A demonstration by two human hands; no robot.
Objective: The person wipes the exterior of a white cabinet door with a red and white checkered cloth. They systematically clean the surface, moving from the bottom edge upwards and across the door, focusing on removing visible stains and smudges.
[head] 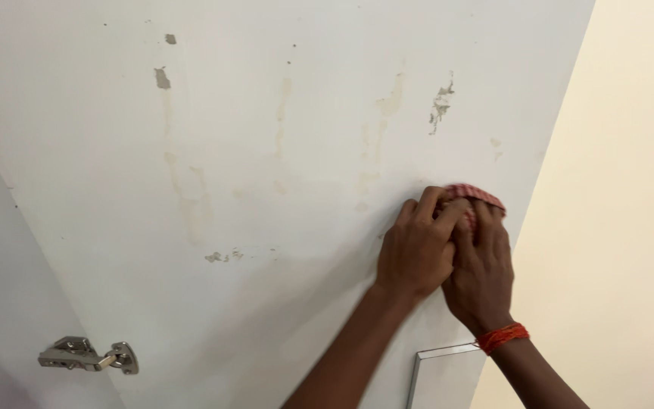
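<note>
Two bare hands press together on one small red-and-white checked cloth (478,195) at the right of the middle of the frame. The left hand (416,250) lies on top, its fingers curled over the cloth and over the other hand, so its grip is clenched on the cloth. The right hand (480,273) sits under and beside it, fingers bent upward onto the same cloth; only the top edge of the cloth shows above the fingertips. Both hands push the cloth flat against the white painted panel (266,189), near its right edge. The two forearms come up from the bottom of the frame and meet at the hands. A red thread band (502,336) goes around the right wrist. The panel has yellowish streaks and small chipped grey spots (440,106) above the hands. A shiny metal hinge (88,355) is at the lower left.
</note>
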